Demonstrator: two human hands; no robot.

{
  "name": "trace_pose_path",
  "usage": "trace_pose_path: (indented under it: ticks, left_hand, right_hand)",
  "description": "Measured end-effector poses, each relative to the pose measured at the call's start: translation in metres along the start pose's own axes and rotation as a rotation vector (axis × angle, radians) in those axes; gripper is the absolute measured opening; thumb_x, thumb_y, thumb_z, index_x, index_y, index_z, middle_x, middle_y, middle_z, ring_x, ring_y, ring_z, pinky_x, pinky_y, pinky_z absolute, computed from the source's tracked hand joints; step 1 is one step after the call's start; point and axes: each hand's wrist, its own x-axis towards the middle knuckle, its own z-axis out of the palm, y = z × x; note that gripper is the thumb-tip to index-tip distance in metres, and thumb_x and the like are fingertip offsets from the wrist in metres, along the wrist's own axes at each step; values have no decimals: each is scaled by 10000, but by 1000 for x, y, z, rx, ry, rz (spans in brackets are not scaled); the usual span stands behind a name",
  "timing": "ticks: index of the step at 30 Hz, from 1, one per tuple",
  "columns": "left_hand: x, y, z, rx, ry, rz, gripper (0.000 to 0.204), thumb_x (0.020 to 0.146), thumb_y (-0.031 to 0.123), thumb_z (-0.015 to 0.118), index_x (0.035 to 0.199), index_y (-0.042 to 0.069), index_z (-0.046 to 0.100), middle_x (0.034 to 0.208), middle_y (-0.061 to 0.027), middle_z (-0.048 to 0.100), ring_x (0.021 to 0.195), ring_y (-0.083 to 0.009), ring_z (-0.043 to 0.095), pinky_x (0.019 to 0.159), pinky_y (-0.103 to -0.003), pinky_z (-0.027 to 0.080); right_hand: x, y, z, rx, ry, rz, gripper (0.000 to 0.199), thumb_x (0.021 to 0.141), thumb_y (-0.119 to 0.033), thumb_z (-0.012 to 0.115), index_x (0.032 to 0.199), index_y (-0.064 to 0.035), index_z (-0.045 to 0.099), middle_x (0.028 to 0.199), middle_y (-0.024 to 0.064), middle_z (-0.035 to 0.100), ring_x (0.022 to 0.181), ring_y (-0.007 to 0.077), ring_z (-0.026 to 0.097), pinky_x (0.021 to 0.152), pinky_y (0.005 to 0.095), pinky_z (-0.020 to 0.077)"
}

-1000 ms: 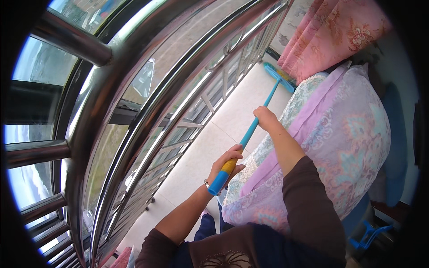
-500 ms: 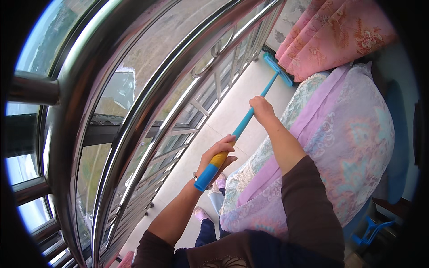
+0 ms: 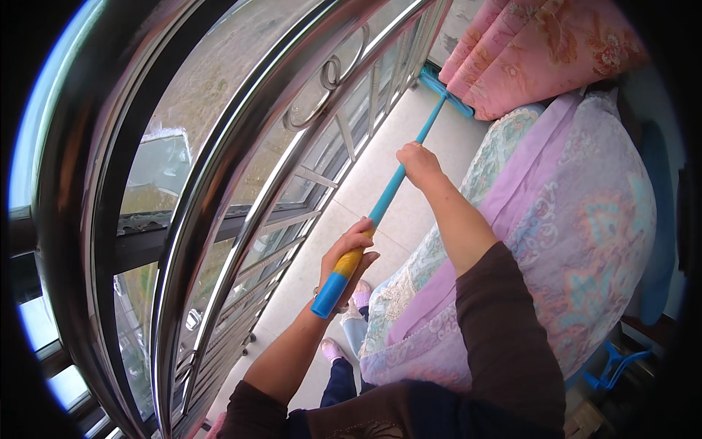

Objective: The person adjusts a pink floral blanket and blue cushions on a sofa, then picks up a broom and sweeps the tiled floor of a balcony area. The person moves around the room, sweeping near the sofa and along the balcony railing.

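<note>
A long blue broom (image 3: 387, 196) with a yellow band near its top end slants away from me over the pale floor. My left hand (image 3: 344, 253) is wrapped round the handle close to the yellow band. Farther down the shaft, my right hand (image 3: 422, 164) is closed round it in a fist. The wide blue broom head (image 3: 458, 103) rests on the floor at the far end, against the hem of a pink curtain (image 3: 512, 66). Part of the head is hidden by the curtain.
Shiny metal railings (image 3: 241, 132) and windows run along my left. On my right bulges a large item under a lilac floral cover (image 3: 563, 212), beside the narrow tiled floor (image 3: 344, 212). A blue plastic frame (image 3: 614, 366) stands low at the right. My pink shoes show below.
Both hands and the broom have shifted slightly left in the view. The broom head has moved up and left, nearer the railing and the far wall.
</note>
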Motion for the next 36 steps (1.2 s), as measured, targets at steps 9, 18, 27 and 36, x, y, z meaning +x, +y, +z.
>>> trace_pose_path:
  ticks: [9,18,27,36]
  left_hand:
    - [-46,1,16,-11,-24,-54,263,742,101,731,949,64,575,1266,-147,507,1213,-284,453,979,-348,376]
    - [-123,46,-14,-15,15,-156,237,740,36,713,932,55,576,1257,-155,509,1229,-290,435,999,-351,358]
    - [-235,102,-64,56,58,-52,242,732,25,711,916,58,558,1171,-135,556,1216,-297,449,982,-375,387]
    - [-372,202,-110,7,324,85,217,772,179,709,779,58,529,898,-97,597,1054,-306,557,947,-461,408]
  right_hand:
    - [-39,-5,14,-73,-225,15,91,739,-28,555,773,-67,630,857,127,587,937,283,570,720,365,523]
    - [-86,-80,2,-141,-400,-107,115,747,-40,537,800,-94,624,890,94,585,964,268,541,745,375,512]
    - [-157,-203,-7,-103,-407,-163,143,738,-59,573,841,-84,668,911,95,624,979,267,556,747,370,529]
    - [-245,-364,-11,221,-415,-415,106,705,-160,647,756,-82,597,826,118,614,893,320,568,718,407,497]
